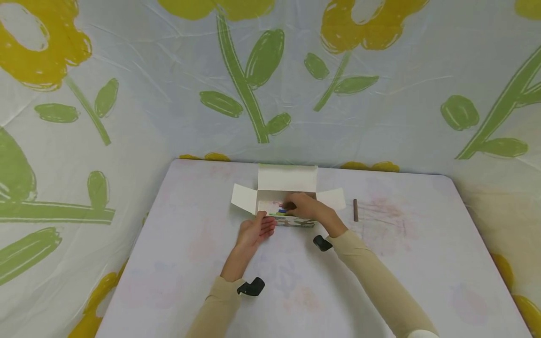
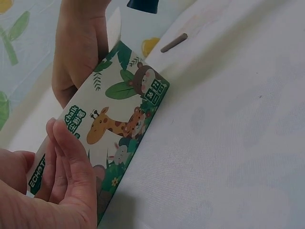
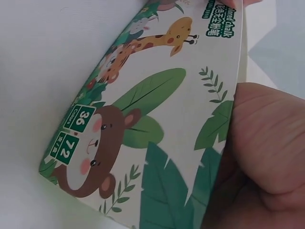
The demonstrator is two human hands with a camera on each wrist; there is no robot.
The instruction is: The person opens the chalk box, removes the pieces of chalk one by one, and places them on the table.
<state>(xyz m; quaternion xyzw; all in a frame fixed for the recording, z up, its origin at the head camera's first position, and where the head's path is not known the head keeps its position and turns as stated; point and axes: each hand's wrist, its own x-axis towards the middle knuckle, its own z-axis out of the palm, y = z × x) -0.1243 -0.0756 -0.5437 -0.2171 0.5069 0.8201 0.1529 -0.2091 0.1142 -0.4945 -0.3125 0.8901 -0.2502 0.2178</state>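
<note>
A colored chalk box stands on the table with its flaps spread; a giraffe and other animals decorate its front. Colored chalk sticks show inside it. My left hand holds the front wall near the left end, thumb at the rim and fingers along the outside. Over the box's right half, my right hand reaches in from above with its fingers bent down among the chalks. The box wall hides those fingertips in the right wrist view, where the back of the hand shows; I cannot tell what they grip.
One brown chalk stick lies on the table to the right of the box. Faint chalk smears mark the tabletop around it. A flower-printed cloth hangs behind the table and at both sides.
</note>
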